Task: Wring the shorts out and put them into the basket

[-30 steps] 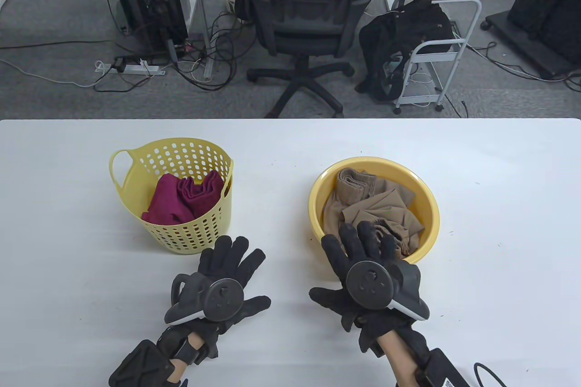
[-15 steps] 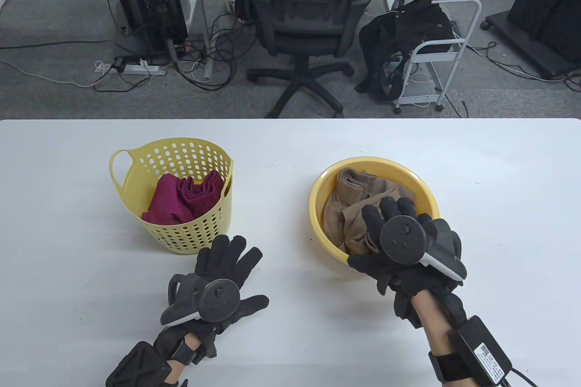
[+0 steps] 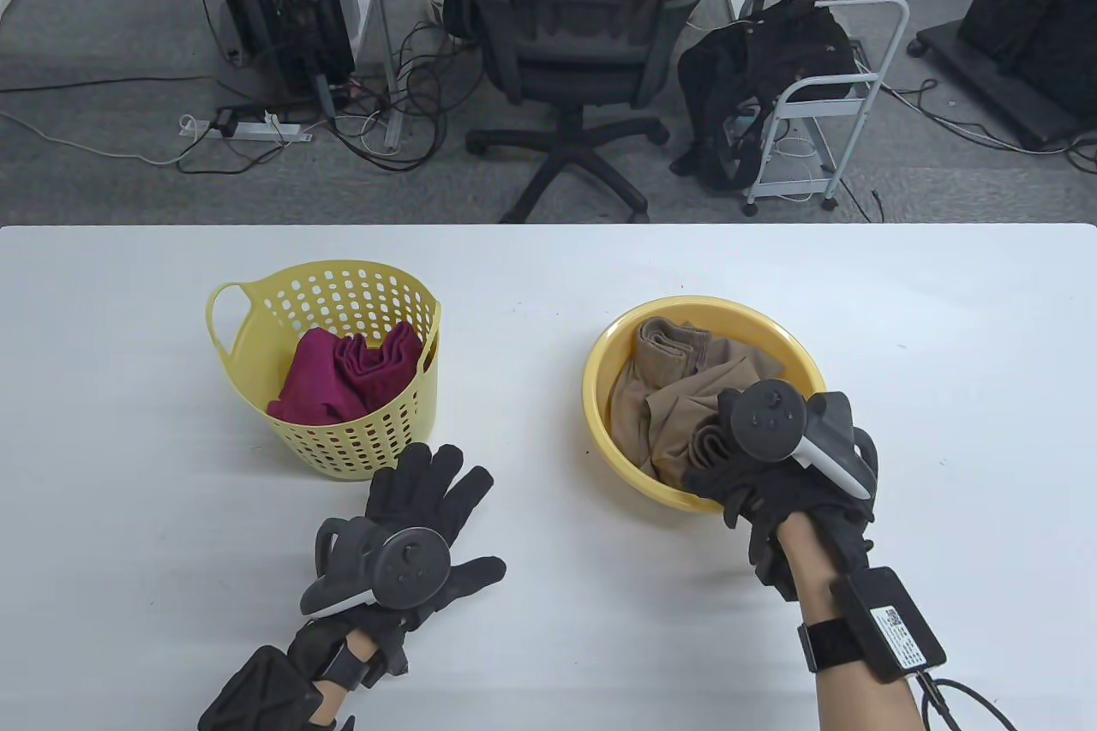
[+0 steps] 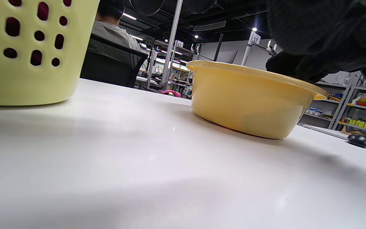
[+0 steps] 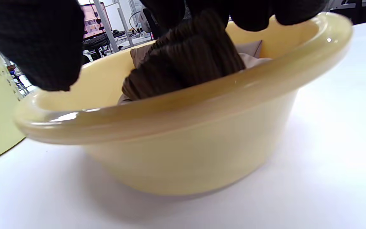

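The tan shorts (image 3: pixel 686 401) are bunched inside the yellow basin (image 3: pixel 600 354), which stands on the right half of the white table (image 3: pixel 548 268). A ribbed fold of the shorts (image 5: pixel 186 63) is raised near the basin's near rim and is gripped by the right hand (image 3: pixel 771 457), whose fingers are curled down into the basin; in the table view the fingertips are hidden under the tracker, so how much cloth is taken cannot be told. The left hand (image 3: pixel 420 525) is laid flat on the table with its fingers spread, holding nothing, just in front of the perforated yellow basket (image 3: pixel 343 440) and well apart from the right hand. A crumpled maroon garment (image 3: pixel 351 375) is held in the basket, which stands to the left of the basin, apart from it. Beyond the table's far edge, a black office chair (image 3: pixel 583 37) and a white trolley (image 3: pixel 823 105) are seen on the grey floor.
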### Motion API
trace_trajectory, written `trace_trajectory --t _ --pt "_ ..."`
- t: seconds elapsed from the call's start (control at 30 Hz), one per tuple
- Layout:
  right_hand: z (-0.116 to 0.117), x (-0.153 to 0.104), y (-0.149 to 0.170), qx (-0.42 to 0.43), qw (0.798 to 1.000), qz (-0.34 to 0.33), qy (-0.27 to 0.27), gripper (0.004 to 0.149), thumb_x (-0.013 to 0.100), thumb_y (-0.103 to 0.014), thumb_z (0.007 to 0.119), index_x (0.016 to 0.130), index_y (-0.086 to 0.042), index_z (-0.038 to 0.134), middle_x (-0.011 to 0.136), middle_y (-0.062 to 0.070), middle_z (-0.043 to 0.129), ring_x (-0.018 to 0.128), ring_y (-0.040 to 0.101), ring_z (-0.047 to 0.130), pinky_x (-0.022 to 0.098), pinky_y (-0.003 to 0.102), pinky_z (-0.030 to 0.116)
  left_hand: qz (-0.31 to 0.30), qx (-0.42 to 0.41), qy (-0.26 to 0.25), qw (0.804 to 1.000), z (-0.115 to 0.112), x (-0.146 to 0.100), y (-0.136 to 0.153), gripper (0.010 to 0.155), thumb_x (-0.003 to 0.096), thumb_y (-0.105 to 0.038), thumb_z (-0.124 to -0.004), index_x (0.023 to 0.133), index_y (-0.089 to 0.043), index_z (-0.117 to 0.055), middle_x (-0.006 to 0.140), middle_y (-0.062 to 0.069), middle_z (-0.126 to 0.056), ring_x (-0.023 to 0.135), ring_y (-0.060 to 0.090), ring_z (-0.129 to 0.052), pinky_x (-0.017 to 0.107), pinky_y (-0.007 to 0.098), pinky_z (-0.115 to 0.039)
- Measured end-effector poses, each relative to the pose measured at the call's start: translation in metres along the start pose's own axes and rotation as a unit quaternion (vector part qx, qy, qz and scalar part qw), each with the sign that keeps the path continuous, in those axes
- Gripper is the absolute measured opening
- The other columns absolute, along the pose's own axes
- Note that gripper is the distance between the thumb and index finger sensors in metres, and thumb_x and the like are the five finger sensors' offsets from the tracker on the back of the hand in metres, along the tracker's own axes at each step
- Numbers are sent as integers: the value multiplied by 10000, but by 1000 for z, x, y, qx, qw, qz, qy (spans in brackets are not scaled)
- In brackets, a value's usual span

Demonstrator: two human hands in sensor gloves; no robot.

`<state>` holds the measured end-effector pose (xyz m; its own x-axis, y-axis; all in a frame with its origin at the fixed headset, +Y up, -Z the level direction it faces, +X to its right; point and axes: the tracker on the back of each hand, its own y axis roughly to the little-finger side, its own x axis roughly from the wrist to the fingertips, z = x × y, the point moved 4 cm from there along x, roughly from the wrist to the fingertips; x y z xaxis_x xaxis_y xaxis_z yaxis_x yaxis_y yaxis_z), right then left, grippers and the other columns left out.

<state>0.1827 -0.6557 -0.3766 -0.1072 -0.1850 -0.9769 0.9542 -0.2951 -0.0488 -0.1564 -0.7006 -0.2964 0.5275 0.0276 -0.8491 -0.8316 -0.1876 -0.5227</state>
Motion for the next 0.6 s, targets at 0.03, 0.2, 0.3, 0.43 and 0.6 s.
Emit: trace_trajectory --t 0.03,0.2,0.3,0.43,0.6 --pt "2 4 0 1 1000 3 -2 992 440 -627 869 1110 -54 413 1105 305 435 968 600 519 659 670 576 -1 1 -1 1000 0 0 0 912 499 -651 -770 1170 -218 -329 1245 294 -300 1094 656 -287 670 779 -311" --pt "10 16 0 -18 1000 14 -17 980 439 -607 882 1105 -56 419 1095 291 477 953 586 569 649 645 613 -1 -1 -2 1000 1 0 1 912 498 -650 -771 1170 -219 -330 1244 294 -303 1093 658 -288 669 780 -312" --pt "14 23 0 -15 999 20 -23 980 435 -588 898 1103 -57 417 1092 289 490 943 577 598 642 632 630 -1 0 -2 1000 1 -1 1 912 499 -650 -771 1170 -217 -331 1244 294 -302 1093 657 -288 670 780 -312" --pt "17 30 0 -24 999 27 -33 962 438 -540 919 1102 -64 411 1084 293 500 923 566 650 630 612 665 -2 0 -2 1000 1 -1 0 911 498 -650 -772 1170 -220 -331 1245 292 -303 1094 654 -290 670 779 -312" --pt "18 34 -1 -26 998 33 -38 903 450 -450 938 1093 -69 432 1061 291 545 883 539 746 596 581 743 -1 -1 0 1000 0 -1 1 914 497 -650 -772 1170 -219 -330 1245 293 -305 1093 658 -290 669 780 -313"
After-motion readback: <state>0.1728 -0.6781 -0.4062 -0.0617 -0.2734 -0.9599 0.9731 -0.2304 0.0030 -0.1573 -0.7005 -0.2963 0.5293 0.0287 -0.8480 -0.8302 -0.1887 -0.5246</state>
